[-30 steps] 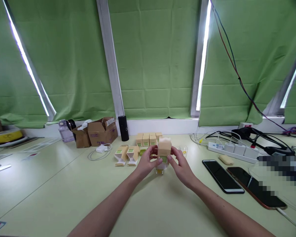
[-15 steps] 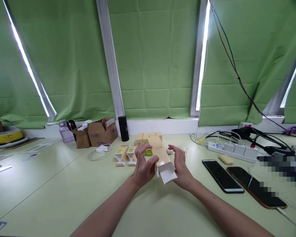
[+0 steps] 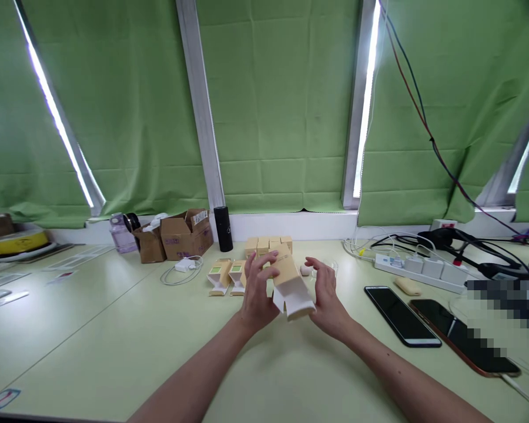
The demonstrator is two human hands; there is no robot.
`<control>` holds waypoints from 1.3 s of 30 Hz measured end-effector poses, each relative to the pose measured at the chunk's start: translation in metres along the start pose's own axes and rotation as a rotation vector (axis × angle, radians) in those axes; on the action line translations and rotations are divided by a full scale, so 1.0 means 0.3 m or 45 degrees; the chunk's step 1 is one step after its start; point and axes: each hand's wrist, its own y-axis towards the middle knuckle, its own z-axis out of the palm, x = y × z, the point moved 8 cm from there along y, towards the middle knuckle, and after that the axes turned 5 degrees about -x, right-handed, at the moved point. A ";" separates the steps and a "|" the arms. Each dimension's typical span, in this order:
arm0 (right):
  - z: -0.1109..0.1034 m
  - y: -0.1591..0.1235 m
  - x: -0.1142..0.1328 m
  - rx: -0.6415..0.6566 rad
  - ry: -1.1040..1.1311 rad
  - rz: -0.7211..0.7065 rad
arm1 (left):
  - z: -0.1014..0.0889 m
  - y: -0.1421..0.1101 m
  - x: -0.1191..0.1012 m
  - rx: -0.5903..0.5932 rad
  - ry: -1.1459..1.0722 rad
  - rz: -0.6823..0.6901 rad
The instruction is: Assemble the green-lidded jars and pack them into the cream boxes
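Note:
A small tan cardboard box (image 3: 286, 269) is tilted between my two hands above the table, its white-lined end flaps (image 3: 294, 298) unfolded toward me. The long flap curls at its tip. My left hand (image 3: 258, 294) is closed round the box's left side, fingers over its upper face and the thumb partly hidden by the side flap. At the right, my right hand (image 3: 328, 299) has its fingers apart and lies against the flap's edge; its thumb is mostly hidden. Beyond the left hand stand two tan boxes with green-marked windows (image 3: 220, 275). A row of similar boxes (image 3: 264, 244) sits behind.
A black cylinder (image 3: 223, 229) and open brown cartons (image 3: 187, 236) stand at the back left, near a white charger with cable (image 3: 185, 265). Rightward lie two phones (image 3: 401, 314), a power strip (image 3: 418, 271) and tangled cables. A small white round item (image 3: 305, 270) lies behind the box.
The box, held with its windowed face toward me a second ago, has been tipped over with its flaps toward me. Its long flap, flat half a second ago, now curls. The view has shifted slightly.

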 end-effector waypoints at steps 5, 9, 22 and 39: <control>0.004 0.003 -0.012 -0.006 -0.010 0.043 | 0.057 -0.058 0.171 0.024 -0.386 -0.815; 0.007 0.003 -0.018 0.005 0.021 0.074 | 0.118 -0.122 0.239 0.002 -0.840 -1.343; 0.012 0.018 -0.014 0.099 0.331 0.128 | 0.151 -0.137 0.207 0.118 -0.970 -1.565; 0.013 0.028 0.007 0.173 0.597 0.164 | 0.160 -0.142 0.180 0.206 -0.903 -1.517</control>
